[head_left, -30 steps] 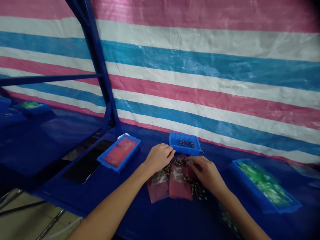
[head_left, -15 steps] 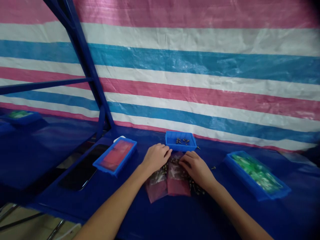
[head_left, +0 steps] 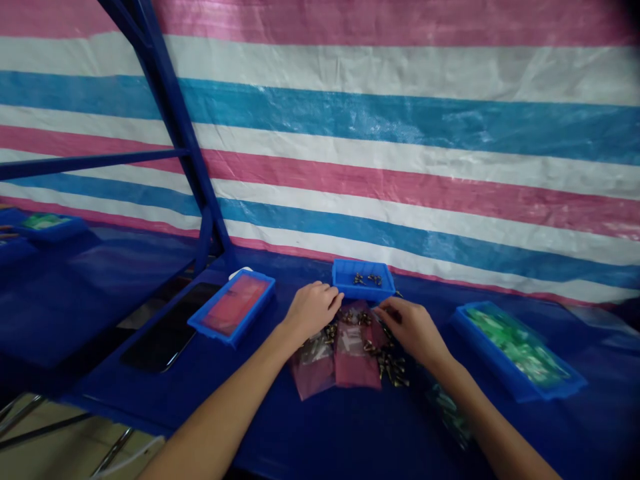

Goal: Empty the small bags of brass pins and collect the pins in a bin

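- The brass-coloured parts (head_left: 365, 280) in the far blue tray (head_left: 340, 272) are too small to identify.
- The right hand (head_left: 407, 331) hides whatever its fingertips (head_left: 383, 308) touch.
- The left hand (head_left: 314, 310) covers part of the pink plastic bags (head_left: 357, 363).
- The green items (head_left: 515, 345) in the right tray (head_left: 530, 393) are too blurred to identify.
- The far-left blue tray (head_left: 13, 250) is cut off by the picture's edge.

The person's left forearm (head_left: 225, 413) and right forearm (head_left: 500, 433) are showing bare and slim in the head view, narrowing smoothly toward the wrists, with the picture's lower edge cutting both off before the elbows. The left hand (head_left: 314, 310) and right hand (head_left: 410, 330) are showing smooth backs and slender fingers (head_left: 387, 308), though the nails are too small to make out. Whatever the person is wearing higher up is staying out of view.
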`<state>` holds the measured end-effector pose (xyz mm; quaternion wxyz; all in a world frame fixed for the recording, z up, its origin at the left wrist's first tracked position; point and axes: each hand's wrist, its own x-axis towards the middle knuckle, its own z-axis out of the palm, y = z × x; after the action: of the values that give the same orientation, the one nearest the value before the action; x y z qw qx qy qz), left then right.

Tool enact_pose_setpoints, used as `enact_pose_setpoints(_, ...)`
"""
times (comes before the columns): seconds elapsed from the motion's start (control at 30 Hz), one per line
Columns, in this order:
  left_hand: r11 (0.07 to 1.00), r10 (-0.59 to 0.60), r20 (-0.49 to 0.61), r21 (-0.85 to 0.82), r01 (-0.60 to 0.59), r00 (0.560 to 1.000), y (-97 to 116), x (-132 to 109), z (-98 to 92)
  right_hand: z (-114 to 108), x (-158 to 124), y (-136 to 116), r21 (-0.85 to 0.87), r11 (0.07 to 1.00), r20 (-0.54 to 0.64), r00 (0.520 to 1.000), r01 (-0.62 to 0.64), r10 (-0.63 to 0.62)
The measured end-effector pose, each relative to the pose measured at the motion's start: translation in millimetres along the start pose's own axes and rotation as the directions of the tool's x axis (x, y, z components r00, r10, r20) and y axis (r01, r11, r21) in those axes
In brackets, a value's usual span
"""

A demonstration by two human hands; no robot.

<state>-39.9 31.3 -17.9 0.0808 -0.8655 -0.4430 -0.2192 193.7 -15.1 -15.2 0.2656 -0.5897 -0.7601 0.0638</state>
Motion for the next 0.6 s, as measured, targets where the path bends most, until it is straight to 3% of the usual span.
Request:
enact_pose_setpoints(0.07, 1.000, -0.004, 0.000, 0.000, 0.004, 1.000, 0.3, 0.1, -0.5, 3.2, -6.4, -2.5, 0.006, 0.997, 0.104, 0.992, 0.074, -0.075)
enact_pose_setpoints(0.17, 1.000, -0.010, 0.002, -0.005, 0.010, 1.000, 0.7, -0.1, -1.4, 7.8, -10.3, -8.7, -0.061, 0.994, 0.147, 0.986, 0.088, -0.078)
enact_pose_setpoints(0.37, 1.000, -0.002, 0.007, 0.002, 0.002, 1.000, 2.4, -0.4, -0.1, 14.4, -8.8, -13.1, -0.125, 0.988, 0.110, 0.991, 0.095, -0.081)
enact_pose_setpoints(0.5, 1.000, 0.017, -0.014, 0.008, -0.017, 1.000, 5.4, 0.1, -2.9, 8.2, -7.9, -11.4, -0.037, 0.989, 0.064, 0.988, 0.144, -0.142)
enact_pose_setpoints(0.6, 0.994, 0.098, -0.037, -0.034, -0.099, 0.995, 11.2, -0.6, -9.3, 2.9, -10.6, -13.9, 0.035, 0.980, 0.020, 0.980, 0.197, -0.198)
